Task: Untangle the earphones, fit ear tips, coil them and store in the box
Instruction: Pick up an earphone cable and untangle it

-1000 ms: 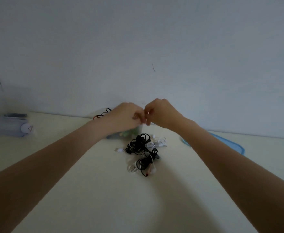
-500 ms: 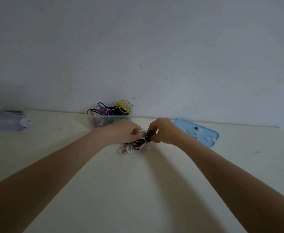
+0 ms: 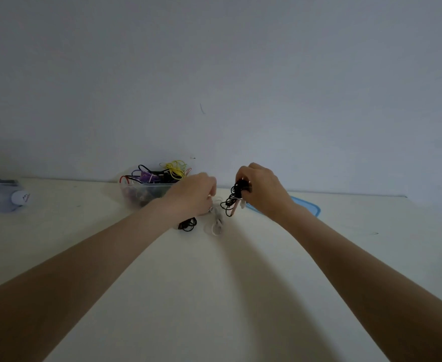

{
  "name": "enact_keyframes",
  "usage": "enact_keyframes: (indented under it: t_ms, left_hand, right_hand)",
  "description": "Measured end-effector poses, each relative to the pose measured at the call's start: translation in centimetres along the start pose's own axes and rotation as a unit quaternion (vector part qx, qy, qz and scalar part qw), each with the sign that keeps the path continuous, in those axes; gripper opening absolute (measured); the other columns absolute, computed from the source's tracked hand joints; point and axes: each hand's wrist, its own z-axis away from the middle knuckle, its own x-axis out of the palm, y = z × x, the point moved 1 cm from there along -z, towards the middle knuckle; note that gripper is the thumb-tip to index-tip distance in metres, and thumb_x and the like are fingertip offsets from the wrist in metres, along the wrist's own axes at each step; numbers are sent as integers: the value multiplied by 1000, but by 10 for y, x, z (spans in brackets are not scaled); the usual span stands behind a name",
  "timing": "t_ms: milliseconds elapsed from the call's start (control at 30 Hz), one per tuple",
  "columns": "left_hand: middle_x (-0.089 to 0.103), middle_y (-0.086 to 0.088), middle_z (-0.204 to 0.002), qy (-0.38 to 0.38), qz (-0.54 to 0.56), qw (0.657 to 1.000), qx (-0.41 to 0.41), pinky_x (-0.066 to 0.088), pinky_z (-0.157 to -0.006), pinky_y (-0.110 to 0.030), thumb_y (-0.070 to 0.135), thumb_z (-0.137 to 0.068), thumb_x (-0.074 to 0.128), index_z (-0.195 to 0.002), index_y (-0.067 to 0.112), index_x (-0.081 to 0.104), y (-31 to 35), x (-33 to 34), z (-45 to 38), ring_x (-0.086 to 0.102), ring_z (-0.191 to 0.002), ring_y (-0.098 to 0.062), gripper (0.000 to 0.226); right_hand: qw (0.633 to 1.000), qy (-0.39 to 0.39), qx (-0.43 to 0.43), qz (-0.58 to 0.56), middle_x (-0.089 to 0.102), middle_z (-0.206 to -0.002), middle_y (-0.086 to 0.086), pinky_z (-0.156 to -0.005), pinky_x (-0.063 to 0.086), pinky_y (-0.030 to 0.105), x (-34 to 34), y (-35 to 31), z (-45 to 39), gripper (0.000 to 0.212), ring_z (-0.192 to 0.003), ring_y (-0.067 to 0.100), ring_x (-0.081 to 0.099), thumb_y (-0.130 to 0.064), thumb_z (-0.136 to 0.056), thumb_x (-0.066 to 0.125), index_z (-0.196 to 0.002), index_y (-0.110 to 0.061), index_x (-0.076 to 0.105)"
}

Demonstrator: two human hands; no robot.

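My right hand (image 3: pixel 263 188) has lifted a black earphone tangle (image 3: pixel 234 198) off the counter (image 3: pixel 214 283), grip closed round it; white earphones (image 3: pixel 216 220) remain below. Left hand (image 3: pixel 193 194) curls over them, grip unclear. Separation has begun; box (image 3: pixel 146 192) waits behind.

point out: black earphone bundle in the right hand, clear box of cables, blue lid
black earphone bundle (image 3: pixel 234 198), head view, on the hanging loops.
clear box (image 3: pixel 146 192), head view, on its front wall.
blue lid (image 3: pixel 309 207), head view, on its right rim.
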Motion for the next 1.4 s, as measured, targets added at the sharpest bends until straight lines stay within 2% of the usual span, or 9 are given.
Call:
enact_keyframes:
  t_ms: [233,467,733,833,1000,1067,1267,1333,1400]
  left_hand:
    - [52,2,-120,-49,311,944,-100,41,-85,-26,24,-78,72,-128,17,37,17,15,-11,53,-105,-16,62]
    - [63,2,-85,-39,171,980,-94,43,-73,-28,17,-79,67,-92,17,63,1,22,-11,60,-86,-21,13]
    - [64,-5,-96,20,84,996,-18,42,-75,-23,-6,-85,51,-91,10,70,-10,3,-15,56,-90,-16,26]
    - [63,1,-94,-32,33,999,-10,48,-87,-34,-5,-83,49,-88,17,71,-15,4,-13,56,-99,-17,31]
    - [55,5,-102,-52,96,994,-10,40,-92,-31,13,-86,55,-106,20,63,4,5,-18,50,-102,-14,22]
    - [64,-5,-97,-52,305,946,-100,49,-78,-28,13,-91,51,-103,12,63,18,7,-18,61,-87,-18,17]
    - [64,-27,-99,-181,744,592,-253,53,-79,-41,39,-98,41,-114,-2,44,43,34,-22,65,-84,-34,45]
    - [62,-24,-101,-164,767,566,-253,52,-78,-41,38,-97,42,-115,-1,42,45,42,-28,64,-86,-33,42]
    - [64,-18,-94,-154,746,601,-244,51,-74,-35,28,-97,45,-107,3,45,48,46,-31,64,-82,-26,27]
  right_hand:
    - [986,64,64,-138,66,-91,11,-80,51,38,-6,3,-1,15,-83,27,65,-2,-77,65,-92,-5,64]
    - [996,36,67,-48,65,-98,11,-63,34,20,-5,2,-6,22,-90,23,58,-6,-81,59,-101,-6,68]
    - [987,-145,63,36,67,-100,12,-72,45,27,-10,1,-7,24,-94,25,60,-1,-80,57,-99,-6,69]
    - [987,-98,108,71,66,-99,16,-73,48,31,-17,9,-8,24,-92,29,61,2,-81,51,-100,0,67]
    - [962,-28,239,-131,66,-79,15,-72,53,27,-33,22,-7,19,-70,21,62,3,-80,56,-95,2,67]
    - [925,-23,294,-238,67,-87,19,-83,55,31,-38,25,-5,15,-79,26,67,4,-81,59,-94,4,66]
    - [837,-124,352,-399,67,-96,23,-78,57,26,-54,38,15,20,-82,25,69,7,-83,58,-102,13,62]
    - [849,-187,344,-355,67,-87,14,-74,56,22,-54,45,23,18,-76,18,68,4,-84,58,-101,10,63]
    - [863,-239,339,-288,66,-87,10,-80,55,25,-50,52,28,22,-76,18,66,0,-83,62,-105,5,64]
